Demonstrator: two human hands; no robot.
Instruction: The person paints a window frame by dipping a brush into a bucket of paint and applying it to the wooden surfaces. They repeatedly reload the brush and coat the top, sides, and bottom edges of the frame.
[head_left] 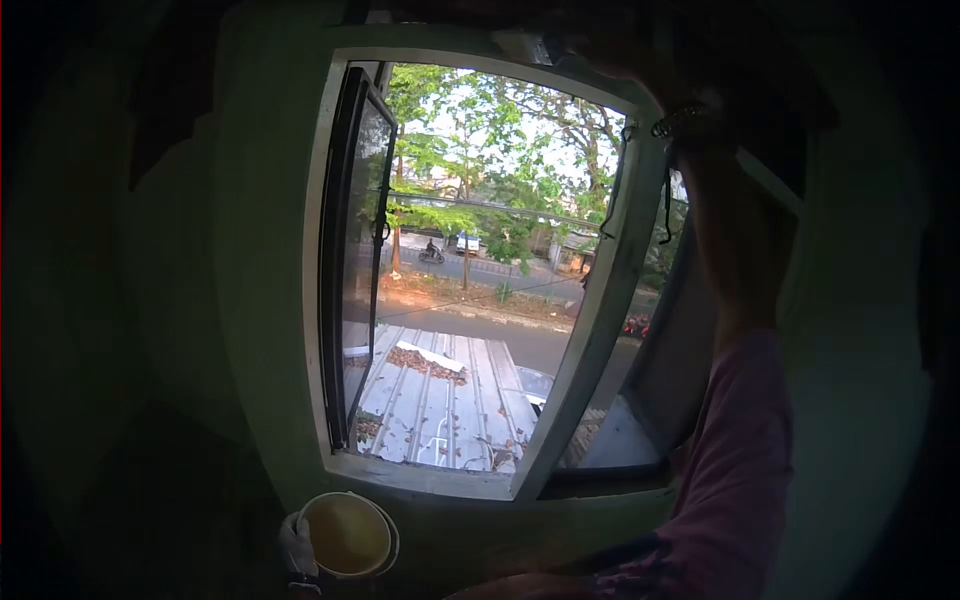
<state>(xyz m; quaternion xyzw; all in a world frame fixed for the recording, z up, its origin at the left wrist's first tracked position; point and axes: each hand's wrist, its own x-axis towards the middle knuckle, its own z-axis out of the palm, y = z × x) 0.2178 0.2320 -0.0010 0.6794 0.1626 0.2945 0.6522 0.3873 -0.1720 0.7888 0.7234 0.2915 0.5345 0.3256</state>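
Observation:
My right arm reaches up along the right side of the window. At the top of the white window frame (322, 250), my right hand (615, 58) is closed around a paintbrush (535, 46), its pale bristles pointing left and lying close against the frame's top edge. Much of this hand is lost in shadow. Low on the left, my left hand (297, 545) grips the rim of a small white bucket (345, 535), with fingers wrapped over its side. The bucket's inside looks yellowish.
A dark-framed glass sash (362, 250) swings outward on the left. A second window opening stands to the right, beyond the post (590, 330). Dark green wall (265, 250) surrounds both. Outside lie a corrugated metal roof (420, 400) with dry leaves, a road and trees.

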